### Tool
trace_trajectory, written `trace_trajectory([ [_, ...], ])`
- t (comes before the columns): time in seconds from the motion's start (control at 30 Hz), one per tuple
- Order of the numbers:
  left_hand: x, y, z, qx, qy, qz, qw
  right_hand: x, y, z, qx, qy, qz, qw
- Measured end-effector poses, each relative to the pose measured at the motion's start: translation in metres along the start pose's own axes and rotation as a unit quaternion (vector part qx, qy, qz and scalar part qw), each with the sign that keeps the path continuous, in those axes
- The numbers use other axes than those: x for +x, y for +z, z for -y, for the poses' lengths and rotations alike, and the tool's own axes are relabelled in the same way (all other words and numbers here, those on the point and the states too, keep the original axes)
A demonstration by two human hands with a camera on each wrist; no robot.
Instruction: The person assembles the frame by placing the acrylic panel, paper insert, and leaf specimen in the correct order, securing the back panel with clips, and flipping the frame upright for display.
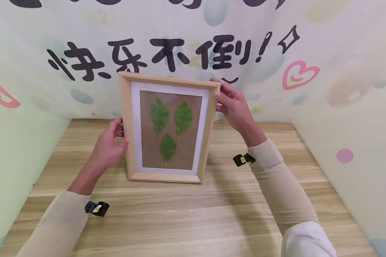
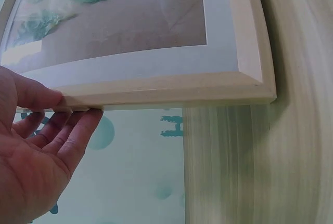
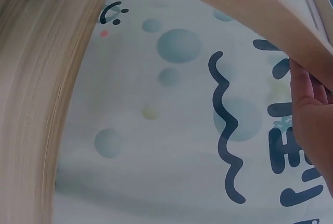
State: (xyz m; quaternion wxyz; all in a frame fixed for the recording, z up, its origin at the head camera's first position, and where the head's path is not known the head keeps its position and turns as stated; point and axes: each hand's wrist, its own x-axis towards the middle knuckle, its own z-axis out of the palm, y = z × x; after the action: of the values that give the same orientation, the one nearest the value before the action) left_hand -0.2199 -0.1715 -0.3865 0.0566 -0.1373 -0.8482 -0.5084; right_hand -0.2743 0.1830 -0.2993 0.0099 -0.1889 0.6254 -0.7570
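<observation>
A light wooden picture frame [image 1: 132, 125] stands nearly upright over the table, tilted slightly, its front toward me. Behind its glass, a white mat [image 1: 167, 171] surrounds a brown backing with three green leaves [image 1: 168, 147]. My left hand [image 1: 109, 144] pinches the frame's left edge, thumb in front and fingers behind, as the left wrist view also shows. At the upper right corner my right hand [image 1: 236, 107] grips the frame, its thumb on the front edge. In the right wrist view that hand [image 3: 315, 125] is partly cut off, its fingers against the frame's side.
The wood-grain table [image 1: 180, 221] spreads below the frame. A white printed cloth backdrop [image 1: 260, 103] with black characters hangs behind it, and pale side walls [image 1: 347, 107] close in at left and right. Black straps [image 1: 96, 208] are on both sleeves.
</observation>
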Motion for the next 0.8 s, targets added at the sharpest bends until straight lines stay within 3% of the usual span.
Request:
trace_trajectory([
  [0.4,0.0012,0.0021,0.0032,-0.019,0.001,-0.004,0.9998,0.0067,0.0018,-0.0048,-0.008,0.0,-0.027,0.9996],
  [0.63,0.0023,0.0013,0.0075,-0.005,0.012,0.002,0.9999,0.0083,0.0013,-0.0068,-0.037,0.003,-0.035,0.9987],
  [0.8,0.0019,-0.0011,0.0082,-0.005,-0.005,0.011,0.9999,0.0083,0.002,-0.0067,-0.049,0.003,-0.04,0.998],
])
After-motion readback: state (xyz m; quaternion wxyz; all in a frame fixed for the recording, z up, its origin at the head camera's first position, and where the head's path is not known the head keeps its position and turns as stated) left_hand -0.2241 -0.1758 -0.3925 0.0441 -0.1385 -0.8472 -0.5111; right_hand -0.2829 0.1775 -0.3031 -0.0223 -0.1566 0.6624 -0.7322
